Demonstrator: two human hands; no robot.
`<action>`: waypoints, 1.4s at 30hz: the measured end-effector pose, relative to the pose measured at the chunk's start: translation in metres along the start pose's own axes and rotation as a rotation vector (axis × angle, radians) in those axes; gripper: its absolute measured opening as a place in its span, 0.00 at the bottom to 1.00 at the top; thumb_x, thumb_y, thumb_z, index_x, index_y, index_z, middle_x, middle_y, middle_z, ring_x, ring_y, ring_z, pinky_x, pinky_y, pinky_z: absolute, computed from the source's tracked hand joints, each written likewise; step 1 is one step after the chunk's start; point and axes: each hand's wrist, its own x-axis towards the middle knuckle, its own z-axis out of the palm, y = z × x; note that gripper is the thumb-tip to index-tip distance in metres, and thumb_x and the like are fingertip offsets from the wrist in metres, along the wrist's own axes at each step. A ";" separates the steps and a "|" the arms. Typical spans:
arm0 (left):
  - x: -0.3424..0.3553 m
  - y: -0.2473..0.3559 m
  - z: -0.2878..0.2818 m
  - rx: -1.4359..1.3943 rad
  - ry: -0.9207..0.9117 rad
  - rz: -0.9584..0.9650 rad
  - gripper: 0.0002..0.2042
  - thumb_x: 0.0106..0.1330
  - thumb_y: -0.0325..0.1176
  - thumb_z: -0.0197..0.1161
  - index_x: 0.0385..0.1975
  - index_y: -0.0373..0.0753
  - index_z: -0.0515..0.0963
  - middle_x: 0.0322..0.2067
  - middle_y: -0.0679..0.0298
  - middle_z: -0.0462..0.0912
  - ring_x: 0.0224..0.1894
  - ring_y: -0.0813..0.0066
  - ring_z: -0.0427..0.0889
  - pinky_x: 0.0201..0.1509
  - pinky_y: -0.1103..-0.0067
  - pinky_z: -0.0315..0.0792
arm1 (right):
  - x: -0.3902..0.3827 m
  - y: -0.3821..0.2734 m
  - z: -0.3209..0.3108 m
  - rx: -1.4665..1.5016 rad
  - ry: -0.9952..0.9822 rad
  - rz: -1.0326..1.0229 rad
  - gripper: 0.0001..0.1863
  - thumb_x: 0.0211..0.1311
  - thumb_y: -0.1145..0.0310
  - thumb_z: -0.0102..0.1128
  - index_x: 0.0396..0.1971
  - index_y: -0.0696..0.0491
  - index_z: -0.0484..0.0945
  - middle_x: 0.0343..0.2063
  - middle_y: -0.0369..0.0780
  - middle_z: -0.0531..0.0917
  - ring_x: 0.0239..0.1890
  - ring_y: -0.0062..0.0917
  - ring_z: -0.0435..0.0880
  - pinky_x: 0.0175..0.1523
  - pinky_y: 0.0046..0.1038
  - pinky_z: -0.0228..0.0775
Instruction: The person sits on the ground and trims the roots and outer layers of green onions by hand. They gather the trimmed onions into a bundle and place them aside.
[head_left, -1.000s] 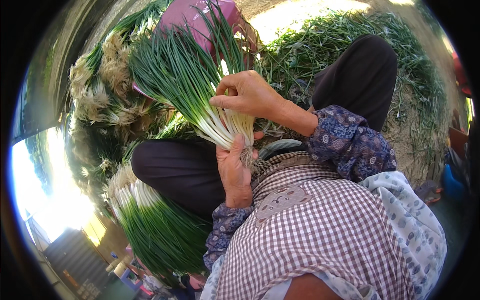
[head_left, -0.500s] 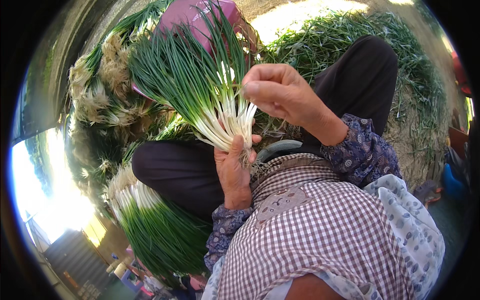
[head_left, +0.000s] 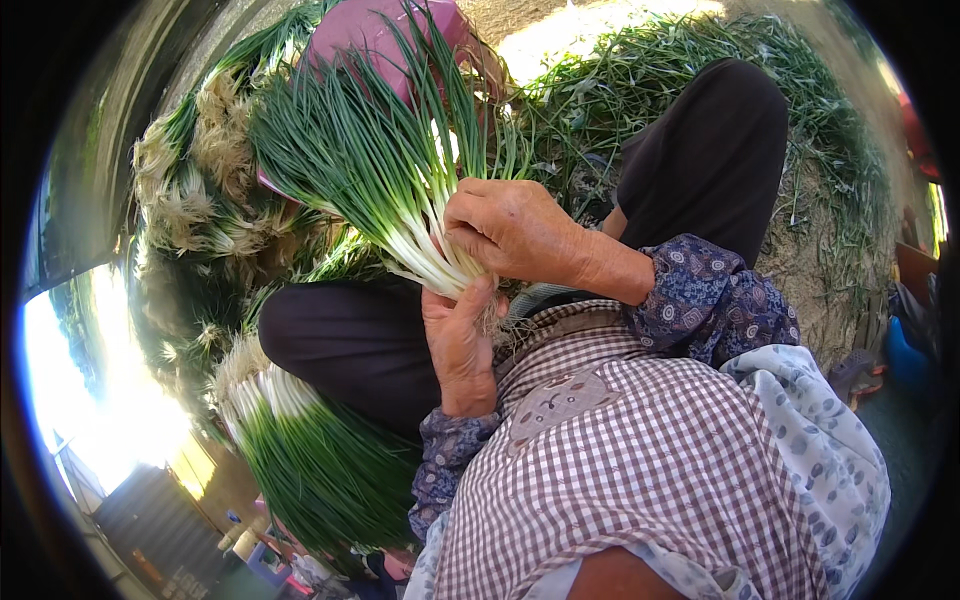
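Green onions (head_left: 385,185) are held by the left hand (head_left: 460,345); the right hand (head_left: 518,228) is curled over them, its grip hidden.

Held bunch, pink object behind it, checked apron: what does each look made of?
Held bunch: fresh plant matter, smooth white stalks running into long green leaves. Pink object: probably smooth plastic, from its even colour and faint sheen. Checked apron: matt fabric, seemingly woven, from its soft creases; fibre unclear.
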 end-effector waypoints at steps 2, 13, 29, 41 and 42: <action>-0.003 0.004 -0.002 0.002 0.005 0.002 0.24 0.61 0.22 0.60 0.58 0.39 0.65 0.45 0.59 0.78 0.42 0.70 0.81 0.27 0.83 0.74 | 0.007 -0.016 -0.031 0.798 -0.211 0.346 0.11 0.66 0.65 0.56 0.29 0.56 0.74 0.25 0.31 0.73 0.20 0.11 0.71 0.24 0.15 0.62; -0.003 0.020 0.011 -0.073 -0.156 -0.040 0.27 0.63 0.26 0.58 0.61 0.27 0.58 0.56 0.39 0.69 0.45 0.64 0.80 0.28 0.84 0.75 | -0.037 0.036 -0.004 1.154 -0.120 1.294 0.16 0.62 0.63 0.58 0.45 0.57 0.76 0.33 0.34 0.80 0.28 0.16 0.79 0.25 0.17 0.68; -0.004 0.012 0.008 -0.214 -0.216 -0.075 0.24 0.65 0.25 0.55 0.61 0.30 0.59 0.56 0.40 0.68 0.45 0.65 0.78 0.31 0.84 0.74 | -0.040 0.000 0.031 1.582 -0.009 1.059 0.14 0.62 0.62 0.58 0.40 0.57 0.78 0.27 0.34 0.80 0.19 0.12 0.72 0.22 0.16 0.64; -0.009 0.016 0.007 -0.212 -0.214 -0.086 0.24 0.65 0.28 0.57 0.60 0.31 0.61 0.52 0.43 0.73 0.43 0.66 0.79 0.32 0.83 0.74 | 0.008 0.033 0.063 1.864 -0.120 0.888 0.12 0.63 0.62 0.58 0.38 0.55 0.77 0.29 0.35 0.81 0.25 0.15 0.77 0.29 0.19 0.72; -0.009 0.015 0.006 -0.217 -0.208 -0.089 0.24 0.65 0.28 0.57 0.60 0.31 0.61 0.52 0.43 0.73 0.43 0.67 0.79 0.32 0.83 0.74 | 0.007 0.036 0.063 1.855 -0.122 0.860 0.12 0.63 0.62 0.59 0.38 0.55 0.77 0.29 0.35 0.81 0.25 0.16 0.77 0.30 0.19 0.73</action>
